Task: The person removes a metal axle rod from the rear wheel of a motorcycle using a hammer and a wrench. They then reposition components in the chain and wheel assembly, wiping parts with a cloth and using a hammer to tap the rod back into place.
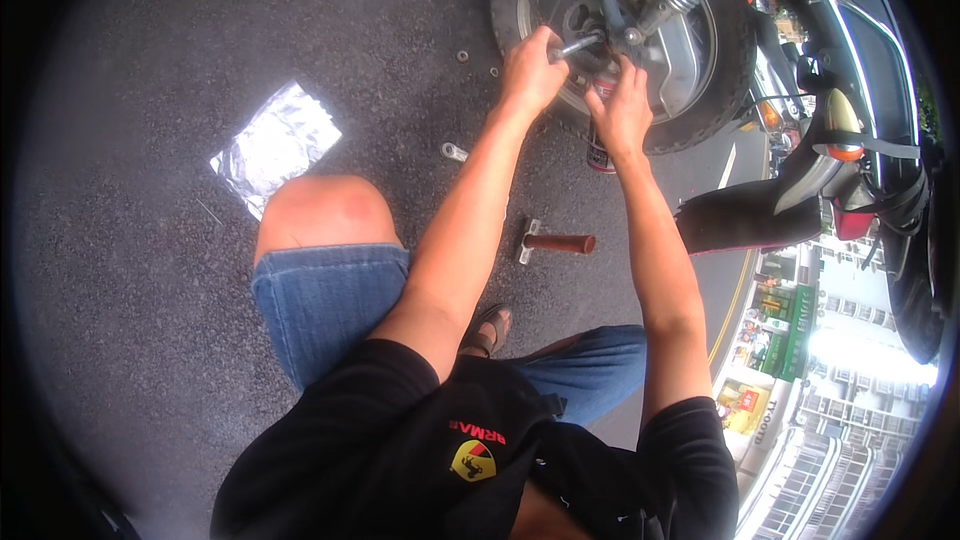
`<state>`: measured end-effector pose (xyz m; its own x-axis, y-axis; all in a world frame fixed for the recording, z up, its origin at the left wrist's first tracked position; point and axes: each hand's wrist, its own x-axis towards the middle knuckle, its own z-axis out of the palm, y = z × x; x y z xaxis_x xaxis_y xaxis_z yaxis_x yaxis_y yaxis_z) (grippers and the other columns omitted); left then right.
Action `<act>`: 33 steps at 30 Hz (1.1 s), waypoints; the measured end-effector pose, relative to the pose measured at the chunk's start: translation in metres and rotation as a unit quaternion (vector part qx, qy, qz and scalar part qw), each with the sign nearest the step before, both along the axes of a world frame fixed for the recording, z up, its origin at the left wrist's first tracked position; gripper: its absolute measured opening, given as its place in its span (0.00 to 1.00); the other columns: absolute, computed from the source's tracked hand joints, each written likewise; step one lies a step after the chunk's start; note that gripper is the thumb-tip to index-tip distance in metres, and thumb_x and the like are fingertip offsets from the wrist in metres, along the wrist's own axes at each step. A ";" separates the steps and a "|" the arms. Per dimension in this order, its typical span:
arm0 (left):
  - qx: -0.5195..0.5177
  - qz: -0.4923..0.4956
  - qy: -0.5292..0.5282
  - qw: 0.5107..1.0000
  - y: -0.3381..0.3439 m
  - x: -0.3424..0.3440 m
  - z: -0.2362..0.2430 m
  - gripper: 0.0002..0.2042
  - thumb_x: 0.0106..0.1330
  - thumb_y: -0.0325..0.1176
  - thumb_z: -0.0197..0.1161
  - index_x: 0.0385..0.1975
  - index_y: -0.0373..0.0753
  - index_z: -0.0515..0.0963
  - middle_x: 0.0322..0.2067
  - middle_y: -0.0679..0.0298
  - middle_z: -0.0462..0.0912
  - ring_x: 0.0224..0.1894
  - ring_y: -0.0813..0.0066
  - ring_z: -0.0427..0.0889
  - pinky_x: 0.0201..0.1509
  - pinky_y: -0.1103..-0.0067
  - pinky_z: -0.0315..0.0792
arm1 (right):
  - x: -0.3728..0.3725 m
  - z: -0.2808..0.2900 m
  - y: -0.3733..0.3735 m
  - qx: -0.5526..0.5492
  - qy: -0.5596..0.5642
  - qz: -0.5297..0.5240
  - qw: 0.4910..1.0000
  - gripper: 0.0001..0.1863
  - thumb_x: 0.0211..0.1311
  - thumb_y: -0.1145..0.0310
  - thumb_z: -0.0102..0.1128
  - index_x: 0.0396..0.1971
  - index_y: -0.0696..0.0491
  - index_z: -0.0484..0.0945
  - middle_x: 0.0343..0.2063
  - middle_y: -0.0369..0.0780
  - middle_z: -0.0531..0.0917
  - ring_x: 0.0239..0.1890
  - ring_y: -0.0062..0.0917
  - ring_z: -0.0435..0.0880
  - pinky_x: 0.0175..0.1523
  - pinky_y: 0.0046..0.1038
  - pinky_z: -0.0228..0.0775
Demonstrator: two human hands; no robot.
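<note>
Two hands work at the hub of the wheel (pixel 690 60). The left hand (pixel 530 70) has its fingers clenched around a metal tool (pixel 578 43) that points into the hub. The right hand (pixel 622 110) sits just beside it, fingers curled against the hub; what they grasp I cannot tell. Below the wheel on the asphalt lie a hammer (pixel 555 242), a can (pixel 599 155) and, further left, foil (pixel 277 145).

The person wore a black short-sleeved shirt (pixel 400 440) bearing a small yellow-and-red emblem (pixel 473 460), blue denim shorts (pixel 330 305), and a dark sandal (pixel 487 328); both forearms were bare
</note>
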<state>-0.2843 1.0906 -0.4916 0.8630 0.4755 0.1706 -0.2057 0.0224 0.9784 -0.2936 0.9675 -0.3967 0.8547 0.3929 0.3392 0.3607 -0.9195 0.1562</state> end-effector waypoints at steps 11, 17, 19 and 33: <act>-0.551 -0.162 0.086 0.814 0.006 -0.001 -0.002 0.10 0.66 0.39 0.44 0.33 0.39 0.68 0.20 0.64 0.74 0.16 0.79 0.69 0.20 0.78 0.68 | 0.001 0.002 0.001 -0.001 0.002 0.006 1.000 0.34 0.45 0.62 0.65 0.55 0.52 0.63 0.41 0.45 0.70 0.46 0.42 0.74 0.44 0.41 0.71; -0.313 -0.086 0.091 0.941 0.004 0.008 -0.005 0.13 0.61 0.38 0.60 0.34 0.36 0.69 0.20 0.64 0.75 0.17 0.79 0.71 0.16 0.81 0.66 | -0.015 0.000 -0.016 0.033 0.017 -0.007 0.999 0.35 0.45 0.59 0.63 0.55 0.53 0.63 0.42 0.46 0.70 0.47 0.42 0.73 0.44 0.40 0.70; -0.204 -0.069 0.065 0.974 0.004 0.015 -0.011 0.14 0.58 0.36 0.65 0.34 0.35 0.69 0.20 0.64 0.75 0.17 0.80 0.71 0.15 0.82 0.65 | -0.027 -0.007 -0.031 0.074 0.041 -0.006 0.996 0.36 0.46 0.57 0.63 0.55 0.54 0.62 0.44 0.47 0.70 0.48 0.43 0.73 0.47 0.39 0.69; -0.003 -0.147 0.193 0.970 0.016 0.006 0.002 0.19 0.62 0.47 0.57 0.32 0.32 0.77 0.21 0.60 0.80 0.20 0.76 0.78 0.26 0.78 0.69 | -0.079 -0.119 -0.239 0.085 0.288 -0.236 0.924 0.42 0.45 0.59 0.66 0.59 0.56 0.56 0.50 0.52 0.72 0.53 0.45 0.72 0.56 0.38 0.65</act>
<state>-0.2786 1.1066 -0.4892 0.9607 0.1983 -0.1944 0.1922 0.0306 0.9809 -0.3730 0.7284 -0.5157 0.9752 -0.0872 -0.2032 -0.1089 -0.9892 -0.0980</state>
